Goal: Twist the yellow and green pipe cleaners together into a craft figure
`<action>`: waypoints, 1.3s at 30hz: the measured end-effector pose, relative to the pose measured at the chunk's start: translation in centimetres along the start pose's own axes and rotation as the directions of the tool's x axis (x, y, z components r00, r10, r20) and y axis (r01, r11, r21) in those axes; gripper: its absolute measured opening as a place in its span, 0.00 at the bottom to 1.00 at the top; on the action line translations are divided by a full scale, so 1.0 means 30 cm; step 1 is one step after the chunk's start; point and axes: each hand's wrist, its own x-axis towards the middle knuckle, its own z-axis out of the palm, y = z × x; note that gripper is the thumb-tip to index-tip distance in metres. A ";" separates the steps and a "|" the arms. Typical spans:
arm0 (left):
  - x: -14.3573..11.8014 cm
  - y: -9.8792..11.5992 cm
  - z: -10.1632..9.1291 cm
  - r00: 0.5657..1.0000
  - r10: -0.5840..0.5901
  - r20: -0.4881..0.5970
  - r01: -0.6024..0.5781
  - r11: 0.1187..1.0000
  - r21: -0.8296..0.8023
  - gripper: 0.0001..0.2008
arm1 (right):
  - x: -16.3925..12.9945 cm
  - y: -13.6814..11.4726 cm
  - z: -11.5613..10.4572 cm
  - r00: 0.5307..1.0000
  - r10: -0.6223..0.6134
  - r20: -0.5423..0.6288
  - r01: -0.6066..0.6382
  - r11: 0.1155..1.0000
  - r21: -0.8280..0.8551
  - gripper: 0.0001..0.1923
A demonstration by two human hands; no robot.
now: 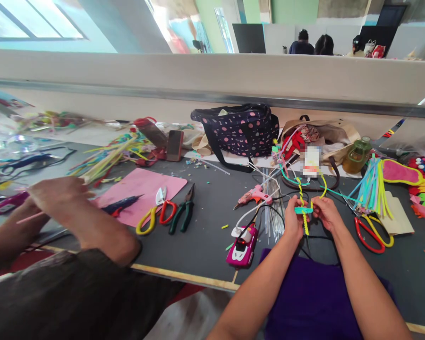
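Note:
My left hand is closed on a twisted yellow pipe cleaner that stands upright, crossed by a short turquoise coil. Fingers pinched, my right hand grips the other stretch of yellow pipe cleaner, which curves up beyond my fingertips. Both hands are close together above the front of the table. Red and yellow scissors lie right of my right hand. Behind it, a bundle of turquoise and yellow pipe cleaners rests on the table.
A pink glue gun and magenta power strip with cables lie left of my hands. Farther left are pliers, more scissors and a co-worker's hand. A dotted bag and oil-coloured bottle stand behind.

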 end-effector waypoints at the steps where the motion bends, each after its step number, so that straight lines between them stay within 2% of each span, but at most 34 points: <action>1: 0.000 0.001 0.000 1.000 -0.001 -0.001 0.001 1.000 0.000 0.17 | 0.001 0.002 -0.001 1.000 -0.003 0.004 0.003 1.000 0.004 0.12; 27: 0.007 0.005 -0.002 1.000 -0.003 0.021 0.004 1.000 -0.028 0.15 | 0.011 0.004 -0.005 1.000 -0.007 0.000 0.007 0.999 0.040 0.12; 34: -0.006 0.014 0.002 0.987 -0.093 0.134 0.083 0.994 0.075 0.18 | 0.002 -0.001 -0.025 0.993 -0.112 -0.047 0.109 0.992 -0.064 0.13; 39: -0.020 0.003 0.012 0.986 -0.093 0.141 0.085 0.994 0.062 0.16 | -0.011 -0.015 -0.039 0.978 -0.173 -0.119 0.169 0.985 -0.045 0.13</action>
